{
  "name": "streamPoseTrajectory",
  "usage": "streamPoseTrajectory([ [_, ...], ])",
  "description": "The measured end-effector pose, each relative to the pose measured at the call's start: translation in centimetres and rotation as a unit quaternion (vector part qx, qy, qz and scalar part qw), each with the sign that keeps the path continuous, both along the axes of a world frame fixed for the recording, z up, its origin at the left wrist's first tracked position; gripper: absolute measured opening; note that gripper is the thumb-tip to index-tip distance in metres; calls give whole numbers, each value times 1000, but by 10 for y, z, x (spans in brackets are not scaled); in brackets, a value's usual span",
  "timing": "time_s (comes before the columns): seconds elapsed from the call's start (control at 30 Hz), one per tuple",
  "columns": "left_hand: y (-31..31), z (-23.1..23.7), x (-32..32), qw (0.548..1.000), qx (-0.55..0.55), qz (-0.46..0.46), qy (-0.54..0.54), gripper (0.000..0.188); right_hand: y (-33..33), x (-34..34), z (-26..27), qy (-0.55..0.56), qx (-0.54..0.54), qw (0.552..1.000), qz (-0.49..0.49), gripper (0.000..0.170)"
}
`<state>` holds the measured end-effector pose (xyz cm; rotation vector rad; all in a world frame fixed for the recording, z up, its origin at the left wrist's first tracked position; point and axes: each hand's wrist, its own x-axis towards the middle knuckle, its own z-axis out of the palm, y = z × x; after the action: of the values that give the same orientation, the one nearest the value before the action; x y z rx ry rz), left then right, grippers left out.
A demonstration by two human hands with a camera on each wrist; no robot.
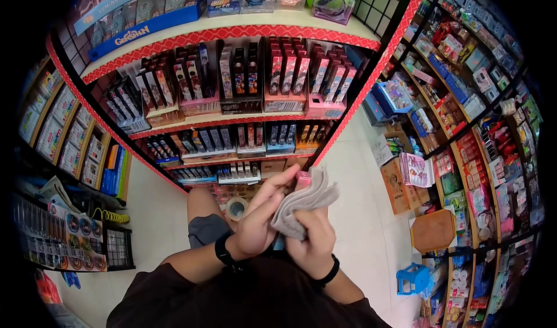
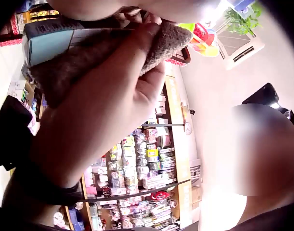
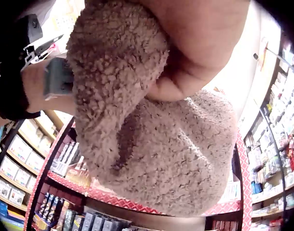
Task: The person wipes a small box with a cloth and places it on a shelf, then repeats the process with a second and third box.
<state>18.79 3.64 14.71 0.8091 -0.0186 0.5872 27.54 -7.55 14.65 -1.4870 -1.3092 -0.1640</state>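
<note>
My left hand (image 1: pixel 258 220) holds a slim box, its fingers stretched along one side toward the pink far end (image 1: pixel 303 180). The light blue near end of the box (image 2: pixel 49 47) pokes out in the left wrist view, and a greyish end (image 3: pixel 58 79) shows beside the wrist in the right wrist view. A fluffy grey-brown cloth (image 1: pixel 307 197) lies folded against the box and covers most of it. My right hand (image 1: pixel 313 241) grips this cloth, its fingers curled into the fabric; the cloth (image 3: pixel 180 154) hangs large in the right wrist view.
Ahead stands a red-trimmed shelf rack (image 1: pixel 232 29) with several rows of slim boxes. A tape roll (image 1: pixel 236 208) lies below, near my knee. To the right are cardboard boxes (image 1: pixel 400 183), a blue stool (image 1: pixel 413 278) and packed shelves. A dark wire basket (image 1: pixel 119 249) stands left.
</note>
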Motion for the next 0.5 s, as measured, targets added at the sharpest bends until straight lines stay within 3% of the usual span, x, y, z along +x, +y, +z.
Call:
streamPoseTrajectory([
  [0.13,4,-17,5,992,115,-16,50,47,8,18,4,-30,55,994,-94,36],
  [0.17,6,-31,5,984,149,-26,89,45,9,20,6,-15,46,993,-108,28],
  [0.2,5,-33,6,991,107,-40,77,48,13,23,9,-9,61,992,-106,29],
  [0.27,13,-38,8,989,123,-50,59,53,15,25,9,9,32,994,-104,29],
  [0.37,15,-31,11,999,39,1,28,59,17,24,0,-4,-4,996,-90,33],
  [0.5,36,-22,2,997,-65,-3,29,53,12,1,-12,77,-90,988,104,32],
])
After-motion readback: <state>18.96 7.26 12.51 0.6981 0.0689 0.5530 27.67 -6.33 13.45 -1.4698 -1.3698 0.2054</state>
